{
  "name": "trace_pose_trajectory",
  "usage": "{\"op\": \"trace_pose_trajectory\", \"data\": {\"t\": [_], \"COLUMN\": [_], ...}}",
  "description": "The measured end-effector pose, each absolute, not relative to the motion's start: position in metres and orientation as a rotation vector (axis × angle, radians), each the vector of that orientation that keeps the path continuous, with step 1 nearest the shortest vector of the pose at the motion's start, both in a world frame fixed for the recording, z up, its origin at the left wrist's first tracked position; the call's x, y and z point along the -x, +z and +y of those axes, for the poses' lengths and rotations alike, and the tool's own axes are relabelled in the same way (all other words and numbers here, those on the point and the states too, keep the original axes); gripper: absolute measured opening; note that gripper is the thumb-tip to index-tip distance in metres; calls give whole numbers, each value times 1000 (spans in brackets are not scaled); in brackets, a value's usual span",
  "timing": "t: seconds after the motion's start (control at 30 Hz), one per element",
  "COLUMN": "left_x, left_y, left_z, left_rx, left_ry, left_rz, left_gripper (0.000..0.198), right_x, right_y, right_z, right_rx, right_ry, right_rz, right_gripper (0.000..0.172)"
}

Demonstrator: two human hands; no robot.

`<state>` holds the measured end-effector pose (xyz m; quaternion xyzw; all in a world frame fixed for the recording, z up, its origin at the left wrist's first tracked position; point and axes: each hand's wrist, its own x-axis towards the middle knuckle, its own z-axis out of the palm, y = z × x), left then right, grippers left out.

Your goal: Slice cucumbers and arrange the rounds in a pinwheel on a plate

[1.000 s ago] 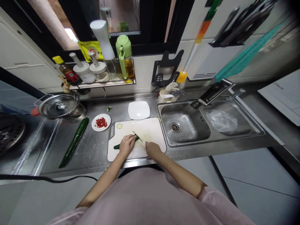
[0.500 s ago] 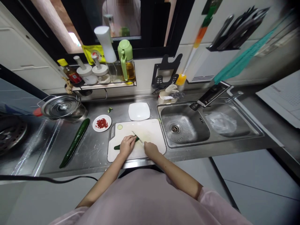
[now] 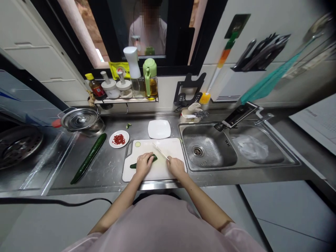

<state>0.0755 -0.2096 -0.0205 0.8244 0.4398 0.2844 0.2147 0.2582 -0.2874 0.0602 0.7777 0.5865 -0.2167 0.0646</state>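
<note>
On the white cutting board, my left hand is closed over a piece of cucumber, whose two ends show on either side. My right hand grips a knife by its handle, the blade pointing up and left, a little apart from the cucumber's right end. A pale cucumber slice lies at the board's upper left. Behind the board sits a white square plate. To its left, a round plate holds chopped red pieces.
A whole cucumber lies at the left, near a lidded steel pot. The sink, with a faucet, adjoins the board's right. Bottles and jars stand on a wall shelf. A knife rack hangs at the right.
The knife has moved right, off the cucumber, with my right hand. My left hand still covers the cucumber. The whole view has shifted slightly as the head moved.
</note>
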Motion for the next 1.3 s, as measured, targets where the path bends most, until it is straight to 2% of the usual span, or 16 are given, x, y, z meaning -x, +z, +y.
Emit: {"op": "trace_pose_trajectory", "data": {"t": [0.1,0.23,0.33,0.43,0.67,1.03,1.3], "left_x": [-74,-77,-85,-95,-105,-116,-92], "left_y": [-16,0,19,34,41,40,6], "left_z": [-206,-196,-189,-185,-176,-180,-152], "left_rx": [-2064,-1932,-2066,-2225,-2356,-2085,-1507], "left_ry": [984,1130,1030,784,530,573,629], "left_rz": [1383,1488,1396,1374,1352,1372,1785], "left_gripper": [34,35,34,31,28,11,14], "right_x": [-263,-267,-266,-264,-265,-272,-290], "right_y": [68,73,75,76,76,67,56], "right_z": [-289,-294,-296,-298,-301,-301,-305], "right_rx": [-2404,-2416,-2389,-2375,-2346,-2347,-2480], "right_ry": [-556,-407,-347,-303,-248,-263,-325], "right_rz": [1771,1830,1871,1909,1947,1907,1780], "right_gripper": [33,43,48,51,47,46,41]}}
